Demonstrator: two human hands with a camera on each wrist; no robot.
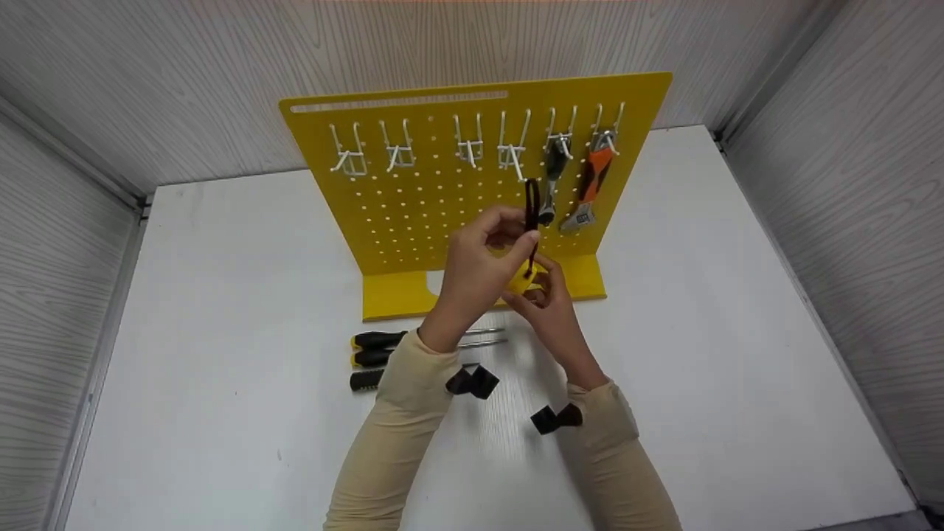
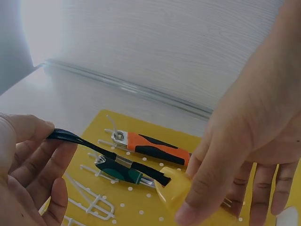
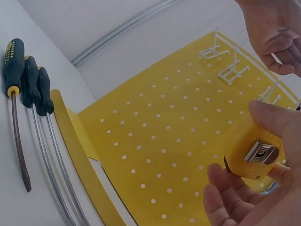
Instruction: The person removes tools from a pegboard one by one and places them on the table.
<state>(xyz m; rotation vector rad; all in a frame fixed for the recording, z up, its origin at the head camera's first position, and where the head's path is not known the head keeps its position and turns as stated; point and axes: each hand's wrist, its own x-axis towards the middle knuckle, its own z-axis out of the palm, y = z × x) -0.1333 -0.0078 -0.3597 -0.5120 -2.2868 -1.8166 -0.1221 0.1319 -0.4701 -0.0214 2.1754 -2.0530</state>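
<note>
While my left hand (image 1: pixel 478 262) pinches the black strap (image 2: pixel 106 152) | right hand (image 1: pixel 554 316) curls round yellow tape measure (image 3: pixel 239 147) | I'd keep strap untwisted

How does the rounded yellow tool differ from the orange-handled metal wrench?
The rounded yellow tool is compact; the orange-handled metal wrench is long. The yellow tool sits in the right hand; the wrench hangs on a white hook. Both show silvery metal.

I get even light in the head view, a soft shadow on the white table (image 1: pixel 243 413) beside the right sleeve (image 1: pixel 627 472), white glare upper left in my hazy left-wrist view, and glints off the yellow tape measure (image 3: pixel 240 148).
</note>
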